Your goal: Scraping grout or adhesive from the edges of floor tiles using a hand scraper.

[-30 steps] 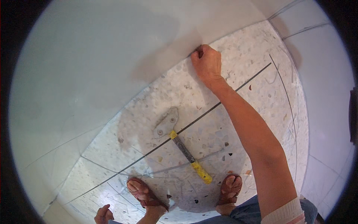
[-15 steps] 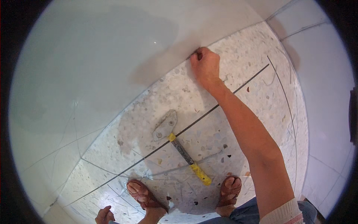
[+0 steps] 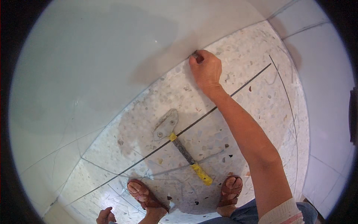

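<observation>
My right hand (image 3: 207,71) reaches forward to the joint where the pale wall (image 3: 112,56) meets the speckled floor (image 3: 209,127). Its fingers are pinched on a small dark grey piece (image 3: 195,55), mostly hidden by the fingers, so its kind cannot be made out. At the lower left edge, my left hand (image 3: 105,215) is only partly in view, loosely curled with its fingers apart and nothing visible in it. Between my feet and the wall lies a hand tool with a grey metal head (image 3: 166,125) and a dark handle (image 3: 184,151) wrapped in yellow tape at both ends.
My sandalled feet (image 3: 147,194) stand on the floor near the lower edge. A straight dark strip (image 3: 197,120) crosses the floor diagonally beneath the tool and my right forearm. Pale wall tiles (image 3: 324,93) rise on the right. Several dark chips show on the floor.
My right hand has drawn slightly back from the wall joint, and more of the small grey piece shows at its fingertips. The left hand and the tool stay in place.
</observation>
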